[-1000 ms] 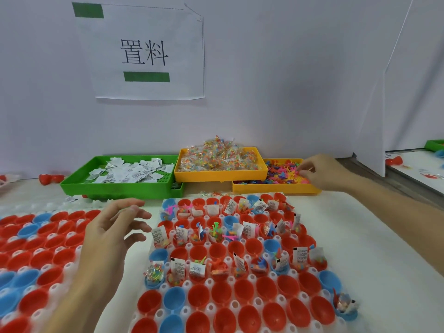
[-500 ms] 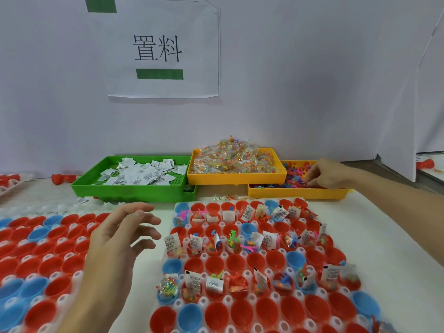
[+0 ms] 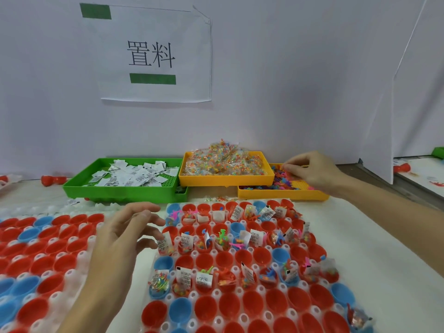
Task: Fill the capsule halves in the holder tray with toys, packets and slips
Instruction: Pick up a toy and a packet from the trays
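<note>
A clear holder tray (image 3: 217,293) in front of me carries red and blue capsule halves; several hold slips, packets and small toys. My right hand (image 3: 312,171) reaches over the low yellow toy tray (image 3: 283,194) with its fingertips curled down into the coloured toys; what they pinch is hidden. My left hand (image 3: 125,236) hovers relaxed beside the holder tray's left edge, fingers spread and holding nothing. A green tray (image 3: 120,192) holds white slips. A raised yellow tray (image 3: 225,180) holds clear packets.
A second holder tray (image 3: 69,258) of bare red and blue halves lies at the left. A white wall with a paper sign (image 3: 153,54) closes the back. A white partition (image 3: 384,116) stands at the right, with another workplace behind it.
My view has shifted a little left and closer. My right hand stays in the toy tray with its fingers curled tighter. My left hand has barely moved.
</note>
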